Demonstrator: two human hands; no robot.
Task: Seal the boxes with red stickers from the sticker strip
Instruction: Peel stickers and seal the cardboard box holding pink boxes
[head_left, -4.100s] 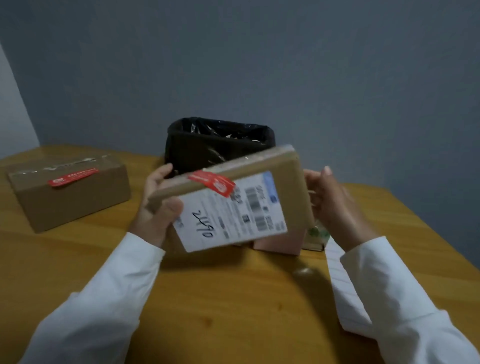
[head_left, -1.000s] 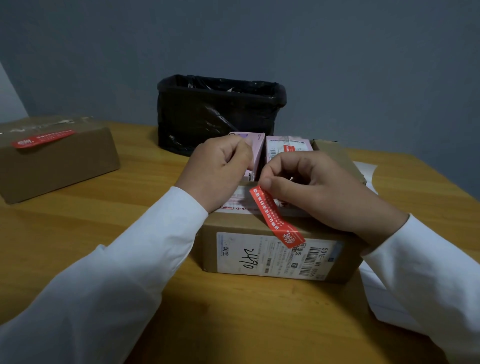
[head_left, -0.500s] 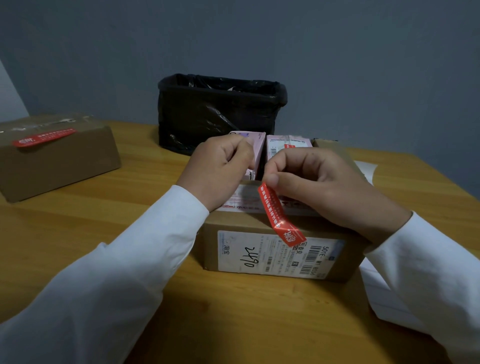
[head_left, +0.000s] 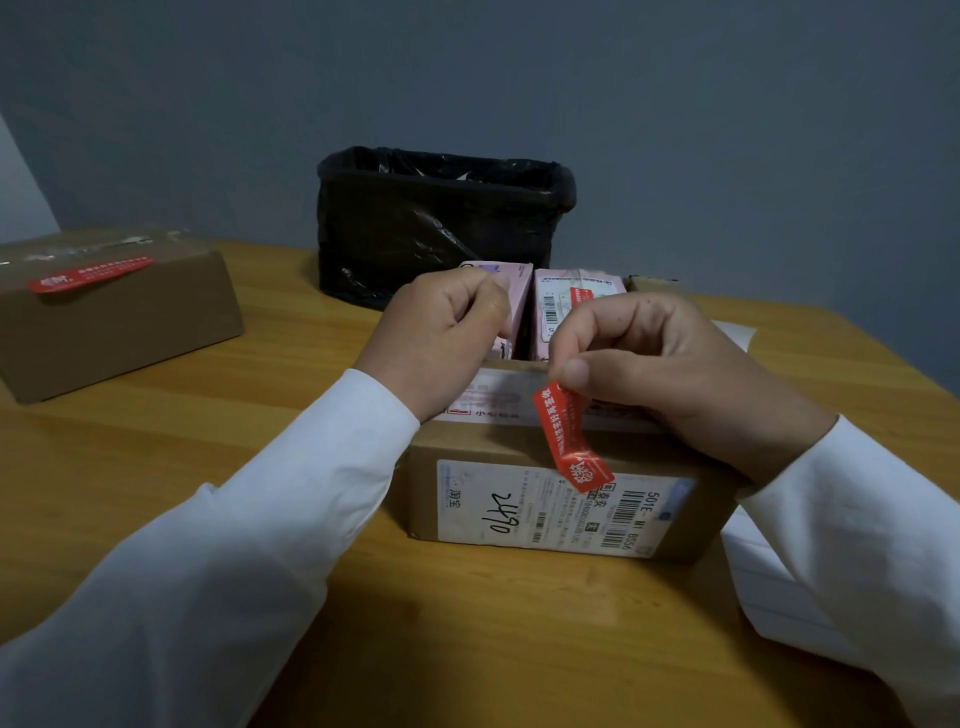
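A brown cardboard box (head_left: 519, 447) with a white shipping label lies on the wooden table (head_left: 467, 623) in front of me. A red sticker (head_left: 563, 436) runs from its top edge down the front face; its lower end lies on the label. My right hand (head_left: 675, 374) pinches the sticker's upper end between thumb and forefinger just above the box's top. My left hand (head_left: 441, 338) rests on the box top with its fingers curled; I see nothing in it. A white sheet stack (head_left: 779, 587) lies at the right, partly under my sleeve.
A second cardboard box (head_left: 130, 322) with a red sticker (head_left: 91, 274) across its top stands at the far left. Two pink boxes (head_left: 517, 296) stand upright behind the near box. A bin with a black liner (head_left: 441, 218) stands against the wall.
Four seconds ago both hands held the box in the air; it now lies on the table. In the last second my right hand lifted the sticker's upper end slightly.
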